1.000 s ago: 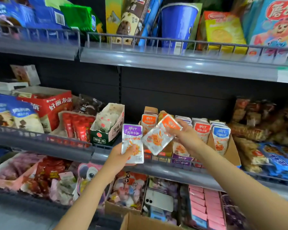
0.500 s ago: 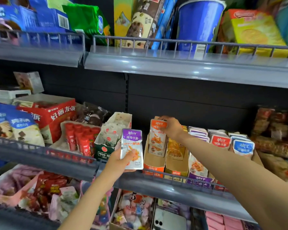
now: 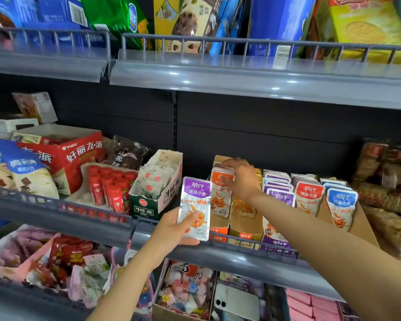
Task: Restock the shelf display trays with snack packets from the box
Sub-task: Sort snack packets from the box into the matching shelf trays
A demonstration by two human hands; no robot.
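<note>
1. The left hand [image 3: 171, 230] grips a purple-topped white snack packet [image 3: 196, 209] upright, thumb across its front, just before the front edge of the grey metal shelf [image 3: 252, 260].
2. The right hand [image 3: 241, 179] curls its fingers over orange-topped white packets [image 3: 220, 198] standing in a brown cardboard display tray [image 3: 219, 222] at the shelf's front edge.

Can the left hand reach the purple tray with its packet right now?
Probably not cleanly. The right hand grips an orange packet in the orange tray, and its forearm slants across the front of the purple tray, between it and the left hand.
</note>
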